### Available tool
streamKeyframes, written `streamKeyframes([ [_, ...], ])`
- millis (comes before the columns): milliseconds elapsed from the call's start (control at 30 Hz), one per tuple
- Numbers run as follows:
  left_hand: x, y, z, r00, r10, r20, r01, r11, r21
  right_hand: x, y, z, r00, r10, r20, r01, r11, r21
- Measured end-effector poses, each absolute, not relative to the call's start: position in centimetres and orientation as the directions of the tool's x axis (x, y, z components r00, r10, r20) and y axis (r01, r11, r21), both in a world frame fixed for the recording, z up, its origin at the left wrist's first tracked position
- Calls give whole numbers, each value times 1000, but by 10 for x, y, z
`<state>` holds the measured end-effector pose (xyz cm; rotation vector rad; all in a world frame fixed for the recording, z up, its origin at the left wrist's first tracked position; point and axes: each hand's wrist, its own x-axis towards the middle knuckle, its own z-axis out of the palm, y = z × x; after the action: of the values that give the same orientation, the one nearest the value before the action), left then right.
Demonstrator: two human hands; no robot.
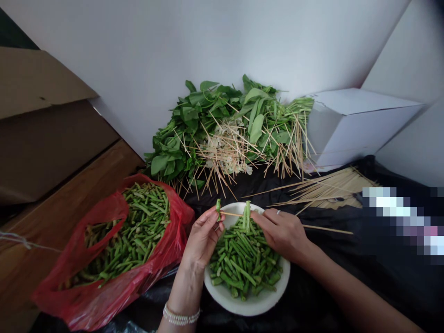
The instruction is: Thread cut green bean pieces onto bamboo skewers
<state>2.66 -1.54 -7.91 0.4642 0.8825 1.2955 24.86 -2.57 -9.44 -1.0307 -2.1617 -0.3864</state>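
My left hand (202, 238) pinches a short green bean piece (218, 206) at the tip of a thin bamboo skewer (326, 229). My right hand (282, 230) grips that skewer, which carries a few bean pieces (247, 214) threaded crosswise by my fingers. Both hands hover over a white bowl (258, 303) filled with cut green beans (243, 261). A pearl bracelet (181, 317) sits on my left wrist.
A red plastic bag (104, 291) of long green beans lies at left. Behind the bowl are leafy greens on skewers (225, 125) and a bundle of bare skewers (333, 189). A white box (350, 122) stands at right, cardboard (45, 120) at left.
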Motion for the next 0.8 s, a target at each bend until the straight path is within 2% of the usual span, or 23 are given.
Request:
streamKeyframes([
  [433, 27, -12, -83, -30, 962, -271, -600, 200, 775, 248, -30, -96, -420, 595, 685, 781, 622, -61],
  [800, 28, -14, -81, 12, 962, -271, -566, 230, 792, 245, -31, -98, -424, 585, 691, 778, 626, -53],
])
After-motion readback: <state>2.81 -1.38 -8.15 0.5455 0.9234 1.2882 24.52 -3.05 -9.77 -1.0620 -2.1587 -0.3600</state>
